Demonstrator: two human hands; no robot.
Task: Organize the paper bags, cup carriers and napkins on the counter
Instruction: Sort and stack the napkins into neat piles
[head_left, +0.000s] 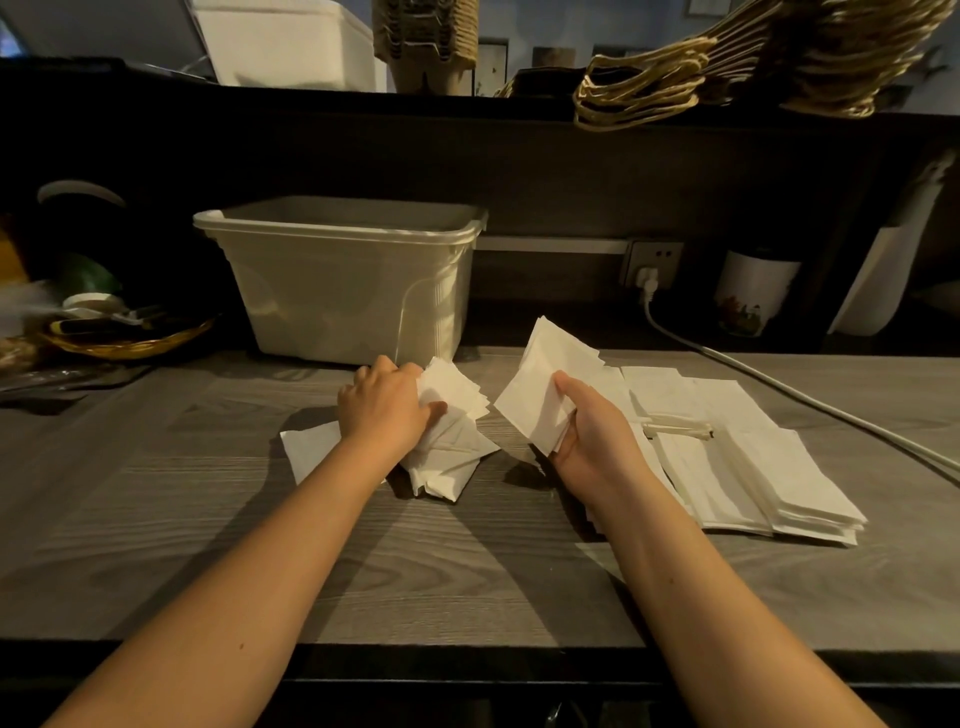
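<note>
We see both forearms reach forward over the grey wood-grain table (156, 519), bare to the elbow, with the hands close together near the middle.

The left hand (387, 402) lies palm down, knuckles up, its fingers curled over the far edge of a loose bundle of napkins (457, 410). Its thumb lies stretched across the top sheets, so the hand grips the bundle. The lower sheets sag in a crumpled heap onto the table just below the hand, and a single flat napkin (311, 452) lies under the wrist.

The right hand (592, 441) is turned with the palm toward the left, wrist slightly bent. It pinches a thin sheaf of napkins (545, 384), the thumb pressed on the near face and the fingers hidden behind. The sheaf is tilted up, its far corner raised off the table.

Just beside the right hand, a wide stack of white napkins (753, 467) lies flat on the table in overlapping rows, reaching toward the right edge.

Behind the hands a cream plastic bin (343, 280) stands on the table; we cannot tell what it holds. A white cable (779, 389) runs past the stack to a wall socket (652, 260). On the dark shelf above, brown paper bags (727, 67) with twisted handles lie piled, and a column of cup carriers (426, 36) stands to their left.
</note>
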